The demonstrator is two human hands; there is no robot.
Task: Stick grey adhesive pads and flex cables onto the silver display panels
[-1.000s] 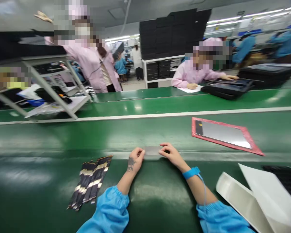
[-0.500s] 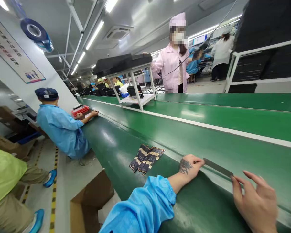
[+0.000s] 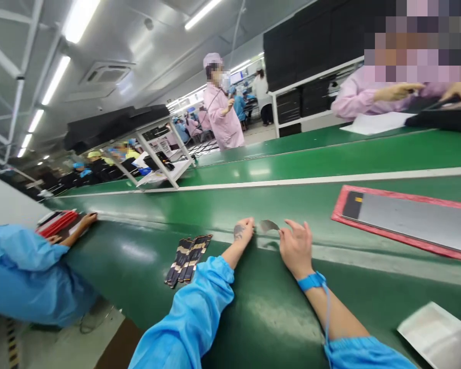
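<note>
A thin grey film strip [image 3: 268, 226] curves between my hands at the near edge of the green conveyor belt [image 3: 138, 246]. My left hand [image 3: 241, 230] has its fingertips on the strip's left end. My right hand [image 3: 296, 247] pinches the right end, its fingers spread, with a blue wrist strap [image 3: 311, 281] at the wrist. To the left lies a bundle of black-and-gold flexible strips [image 3: 188, 264], apart from both hands. A red-framed tray holding a silver panel [image 3: 409, 220] rests on the belt to the right.
A white sheet [image 3: 438, 335] lies at the lower right. A co-worker in blue [image 3: 26, 271] handles a red item at the left, and another in pink [image 3: 380, 95] works across the belt. A white shelf [image 3: 161, 159] stands over the far belt.
My view has swung back toward the belt's length. My hands are closer together, and the strip between them now curves instead of lying straight. The red-framed tray has come back into view.
</note>
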